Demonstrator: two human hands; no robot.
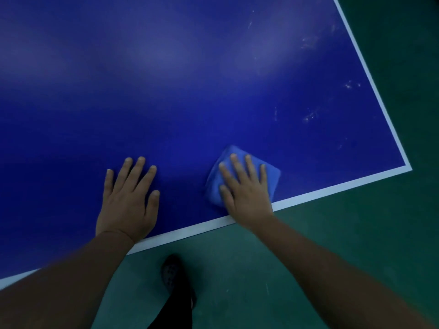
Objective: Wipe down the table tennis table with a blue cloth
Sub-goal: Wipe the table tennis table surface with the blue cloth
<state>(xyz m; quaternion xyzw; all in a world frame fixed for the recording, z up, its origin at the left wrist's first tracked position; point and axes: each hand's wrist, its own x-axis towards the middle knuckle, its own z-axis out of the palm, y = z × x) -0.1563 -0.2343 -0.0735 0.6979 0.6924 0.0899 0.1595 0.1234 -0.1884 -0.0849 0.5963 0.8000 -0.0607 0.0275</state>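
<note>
A dark blue table tennis table (pixel 190 91) with a white border line fills most of the view; its near right corner is at the right. A folded blue cloth (pixel 273 173) lies flat on the table close to the near edge. My right hand (pixel 245 188) presses down on the cloth with fingers spread, covering most of it. My left hand (pixel 129 198) rests flat on the bare table surface to the left of the cloth, fingers apart, holding nothing. White smudges (pixel 308 115) mark the tabletop toward the right edge.
A green floor (pixel 356 222) surrounds the table at the right and near side. My dark shoe and trouser leg (pixel 175 281) stand on the floor just below the table's near edge.
</note>
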